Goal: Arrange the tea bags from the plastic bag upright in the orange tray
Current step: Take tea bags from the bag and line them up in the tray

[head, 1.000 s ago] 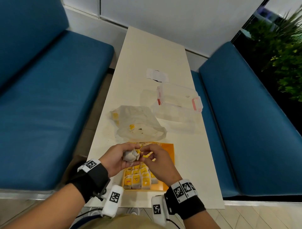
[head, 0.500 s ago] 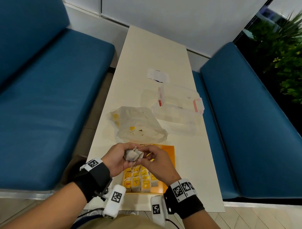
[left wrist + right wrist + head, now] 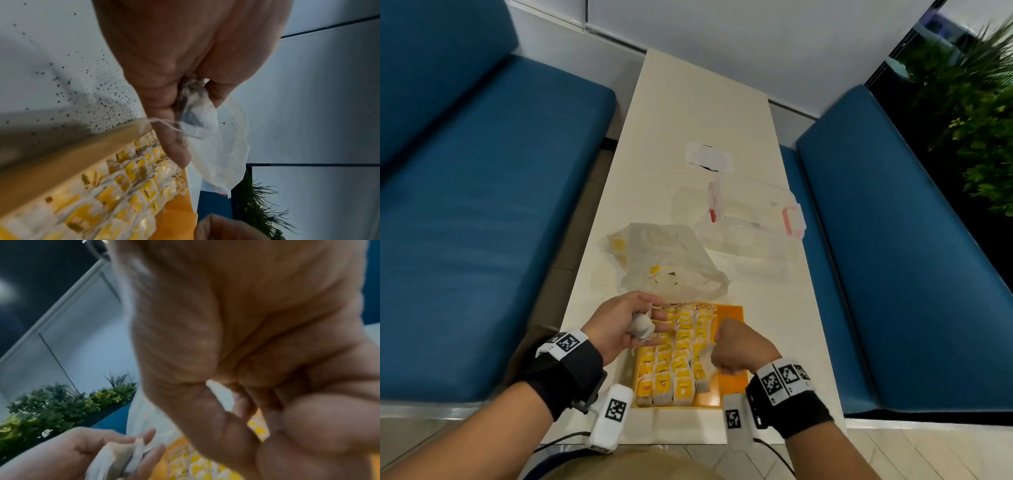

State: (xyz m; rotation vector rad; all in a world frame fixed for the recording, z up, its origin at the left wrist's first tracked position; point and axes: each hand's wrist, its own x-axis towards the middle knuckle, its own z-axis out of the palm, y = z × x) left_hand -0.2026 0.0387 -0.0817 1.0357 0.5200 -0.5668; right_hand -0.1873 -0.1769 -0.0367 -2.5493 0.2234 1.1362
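The left hand point(image 3: 619, 325) holds a crumpled white tea bag point(image 3: 640, 326) between thumb and fingers, just above the far left corner of the orange tray point(image 3: 732, 377). In the left wrist view the tea bag point(image 3: 195, 113) shows thin, half-transparent paper with dark tea leaves bunched inside and a loose white string trailing from it across one finger. Its grip is narrow, closed round that bag.

The right hand point(image 3: 739, 349) hangs over the right side of the tray with its fingers curled under. A pale, blurred shape sits by its fingertips in the head view, but whether the grip holds anything cannot be told.

The tray lies on the near end of the pale bench point(image 3: 688, 120). Rows of tea bags point(image 3: 678, 356) stand upright in its left and middle part, white paper with yellow tags facing up, packed touching one another; the right strip of the tray is bare orange.

Just beyond the tray lies the plastic bag point(image 3: 671, 263), translucent and crumpled, with a few yellow tags showing through it. Dark tea specks point(image 3: 82, 91) dot the bench beside the tray. Further off to the right rests a clear plastic container point(image 3: 753, 219) with red clips.
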